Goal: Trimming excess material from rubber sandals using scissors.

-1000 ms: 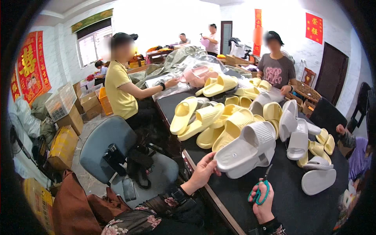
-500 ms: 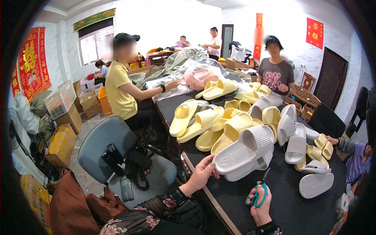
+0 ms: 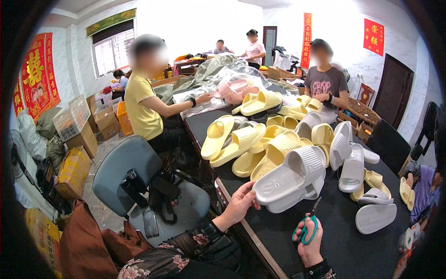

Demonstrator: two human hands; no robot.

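Note:
My left hand (image 3: 240, 204) pinches the toe or heel end of a light grey slide slipper (image 3: 281, 182), thumb on top. A second grey slipper lies beneath it; both seem to rest against the pile at the table's near side. In my right hand (image 3: 310, 244) are scissors (image 3: 305, 229) with teal handles, fingers wrapped through the loops and dark blades pointing up, just apart from the grey pair. Behind and left of the grey pair are heaped yellow slippers (image 3: 242, 145). More grey slippers (image 3: 351, 174) lie to the right, one sole-up (image 3: 375, 218).
A black-topped table (image 3: 346, 253) carries the pile. A blue-grey chair (image 3: 121, 176) with a bottle and bag stands left. Across the table are a person in yellow (image 3: 145, 107) and one in dark grey (image 3: 326, 79). At the right edge, another person holds yellow slippers (image 3: 407, 193).
The person at the right edge has drawn a pair of yellow slippers off the table toward them. The person in dark grey now has both hands at yellow slippers. My hands stay nearly still.

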